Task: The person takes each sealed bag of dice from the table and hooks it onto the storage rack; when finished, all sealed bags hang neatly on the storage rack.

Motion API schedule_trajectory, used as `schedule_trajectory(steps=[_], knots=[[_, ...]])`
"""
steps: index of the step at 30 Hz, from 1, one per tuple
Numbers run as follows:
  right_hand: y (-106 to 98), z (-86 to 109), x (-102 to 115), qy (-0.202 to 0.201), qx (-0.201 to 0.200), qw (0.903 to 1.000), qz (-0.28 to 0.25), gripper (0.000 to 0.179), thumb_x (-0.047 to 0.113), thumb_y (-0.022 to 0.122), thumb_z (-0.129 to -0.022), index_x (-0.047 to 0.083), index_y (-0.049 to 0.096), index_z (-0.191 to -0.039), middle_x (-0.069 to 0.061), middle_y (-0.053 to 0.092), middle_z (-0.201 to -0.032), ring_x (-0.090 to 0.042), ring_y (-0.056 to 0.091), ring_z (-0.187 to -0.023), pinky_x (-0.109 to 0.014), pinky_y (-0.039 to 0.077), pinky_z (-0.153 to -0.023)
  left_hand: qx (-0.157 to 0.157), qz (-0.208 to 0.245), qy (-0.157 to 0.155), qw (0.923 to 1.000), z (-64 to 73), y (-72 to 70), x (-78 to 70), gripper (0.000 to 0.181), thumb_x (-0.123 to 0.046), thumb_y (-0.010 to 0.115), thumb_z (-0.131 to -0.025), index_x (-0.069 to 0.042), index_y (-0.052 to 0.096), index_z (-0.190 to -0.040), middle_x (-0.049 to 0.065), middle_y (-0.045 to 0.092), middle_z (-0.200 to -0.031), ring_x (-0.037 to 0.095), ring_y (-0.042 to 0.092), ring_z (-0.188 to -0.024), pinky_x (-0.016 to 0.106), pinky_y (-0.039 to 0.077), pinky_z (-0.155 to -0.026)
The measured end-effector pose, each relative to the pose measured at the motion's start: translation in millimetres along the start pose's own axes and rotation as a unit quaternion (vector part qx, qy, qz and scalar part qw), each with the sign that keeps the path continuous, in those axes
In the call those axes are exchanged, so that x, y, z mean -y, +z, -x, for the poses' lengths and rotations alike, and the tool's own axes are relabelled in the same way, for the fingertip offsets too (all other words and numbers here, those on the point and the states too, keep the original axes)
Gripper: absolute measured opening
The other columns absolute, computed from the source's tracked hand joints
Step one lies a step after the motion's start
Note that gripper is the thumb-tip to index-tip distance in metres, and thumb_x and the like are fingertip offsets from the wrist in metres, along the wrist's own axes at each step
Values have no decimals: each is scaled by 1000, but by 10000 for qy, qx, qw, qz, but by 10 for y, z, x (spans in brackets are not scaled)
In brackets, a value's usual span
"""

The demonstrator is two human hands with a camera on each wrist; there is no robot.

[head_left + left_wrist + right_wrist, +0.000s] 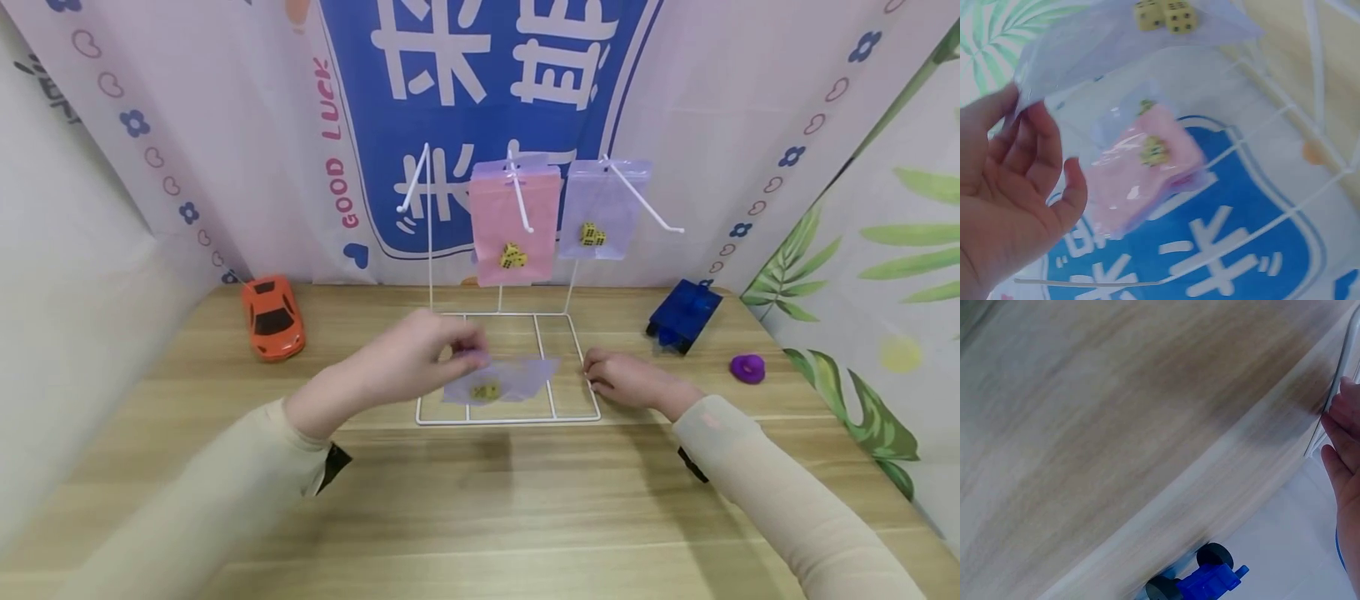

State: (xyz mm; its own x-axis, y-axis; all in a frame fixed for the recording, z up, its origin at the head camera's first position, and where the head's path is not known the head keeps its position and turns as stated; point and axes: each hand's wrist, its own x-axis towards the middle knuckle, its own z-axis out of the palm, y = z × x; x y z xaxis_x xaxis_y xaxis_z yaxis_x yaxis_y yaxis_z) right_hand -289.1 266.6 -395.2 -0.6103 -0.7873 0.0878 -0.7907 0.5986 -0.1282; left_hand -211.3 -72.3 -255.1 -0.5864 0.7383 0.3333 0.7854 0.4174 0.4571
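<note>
My left hand (423,354) pinches the top of a clear purplish zip bag (527,379) between thumb and fingers, over the base of a white wire display rack (508,422). Yellow dice (1165,15) lie inside this bag, which slants away from the fingers. At the right side of the rack's base, my right hand (628,380) holds the wire with its fingertips. On the rack's middle prong hangs a pink-looking bag (516,208) with yellow dice, and on the right prong a purplish bag (611,200) with more dice. The left prong (414,179) carries no bag.
An orange toy car (274,320) stands at the table's back left. To the right are a blue toy cart (684,315) with dark wheels and a small purple hat-shaped piece (747,368). A printed curtain (697,167) hangs behind the rack.
</note>
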Motion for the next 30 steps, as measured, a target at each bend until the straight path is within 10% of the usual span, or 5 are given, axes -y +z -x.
schedule_trajectory(steps=[9, 21, 30], knots=[[-1, -2, -12, -1, 18, 10000, -1, 6, -3, 63, -81, 2, 66, -83, -9, 54, -98, -22, 58, -87, -33, 50, -74, -1467, 794, -780, 9829, -465, -299, -227, 9, -14, 59, -89, -5, 61, -90, 5, 56, -77, 17, 46, -67, 26, 41, -57], [-5, -1, -6, -71, -38, 10000, -39, 5, -3, 63, -80, 1, 66, -83, -10, 54, -97, -22, 58, -86, -33, 50, -73, -2115, 1302, -1542, 9563, -673, -373, -238, 14, -16, 52, -93, -3, 59, -96, 9, 55, -83, 19, 49, -72, 27, 44, -61], [-5, 16, -12, -43, -60, 10000, -32, 5, -2, 63, -81, 1, 66, -83, -10, 54, -99, -23, 58, -88, -34, 50, -75, -2168, 1324, -1783, 9506, -730, -341, -173, 16, -18, 53, -93, -3, 57, -94, 11, 55, -84, 19, 50, -72, 28, 46, -59]])
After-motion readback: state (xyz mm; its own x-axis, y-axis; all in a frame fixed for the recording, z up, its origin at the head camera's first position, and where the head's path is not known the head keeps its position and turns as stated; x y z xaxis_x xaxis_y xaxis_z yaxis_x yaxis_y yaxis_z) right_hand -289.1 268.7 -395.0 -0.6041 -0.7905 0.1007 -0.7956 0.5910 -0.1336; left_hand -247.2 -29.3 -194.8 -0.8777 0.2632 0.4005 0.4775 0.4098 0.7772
